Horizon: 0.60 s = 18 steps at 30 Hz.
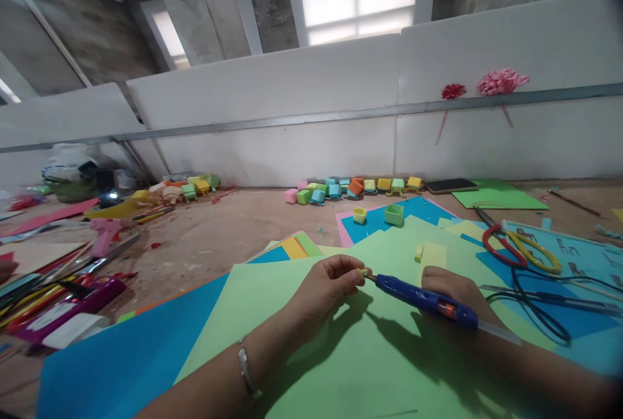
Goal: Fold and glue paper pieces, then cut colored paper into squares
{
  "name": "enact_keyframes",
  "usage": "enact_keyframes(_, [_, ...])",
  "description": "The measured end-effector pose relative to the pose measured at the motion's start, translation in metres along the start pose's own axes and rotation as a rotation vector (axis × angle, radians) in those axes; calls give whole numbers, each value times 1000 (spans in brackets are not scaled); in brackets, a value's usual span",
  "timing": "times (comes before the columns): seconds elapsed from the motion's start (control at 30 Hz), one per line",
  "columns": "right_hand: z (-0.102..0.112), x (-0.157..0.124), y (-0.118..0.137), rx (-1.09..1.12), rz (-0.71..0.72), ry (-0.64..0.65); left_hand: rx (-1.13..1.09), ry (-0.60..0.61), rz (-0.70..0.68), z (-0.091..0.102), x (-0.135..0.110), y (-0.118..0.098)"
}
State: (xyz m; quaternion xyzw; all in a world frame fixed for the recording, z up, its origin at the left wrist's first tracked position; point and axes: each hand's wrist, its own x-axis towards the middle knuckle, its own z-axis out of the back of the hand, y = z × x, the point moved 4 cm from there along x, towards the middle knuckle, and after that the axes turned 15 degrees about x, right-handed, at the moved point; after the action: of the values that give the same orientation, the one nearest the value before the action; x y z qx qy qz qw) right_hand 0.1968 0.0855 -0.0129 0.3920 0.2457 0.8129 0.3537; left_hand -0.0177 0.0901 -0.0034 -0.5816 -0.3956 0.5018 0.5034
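Observation:
My left hand (325,286) is closed in a pinch on a small yellow paper piece (363,272). My right hand (455,289) grips a blue glue gun (422,299), and its nozzle touches that yellow piece. Both hands hover over a light green paper sheet (341,354). A silver bracelet (244,367) sits on my left wrist. Beyond the hands, two small paper boxes, one yellow (359,215) and one green (394,214), stand on a blue sheet (413,208).
A row of coloured paper boxes (355,187) lines the white wall. Red and yellow scissors (520,247) and a black cord (535,309) lie at the right. Pens, tools and a purple case (63,309) crowd the left. A phone (450,185) lies near the wall.

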Motion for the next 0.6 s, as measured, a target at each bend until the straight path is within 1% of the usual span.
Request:
enact_keyframes(0.1, [0, 0, -1, -6, -3, -1, -6, 1, -22, 0, 0, -1])
enact_keyframes(0.2, [0, 0, -2, -20, -9, 14, -44, 0, 17, 1, 0, 0])
enact_keyframes(0.33, [2, 1, 2, -15, 2, 3, -62, 8, 59, 0, 0, 2])
enact_keyframes(0.6, [3, 4, 8, -10, 2, 11, -86, 10, 24, 2, 1, 2])
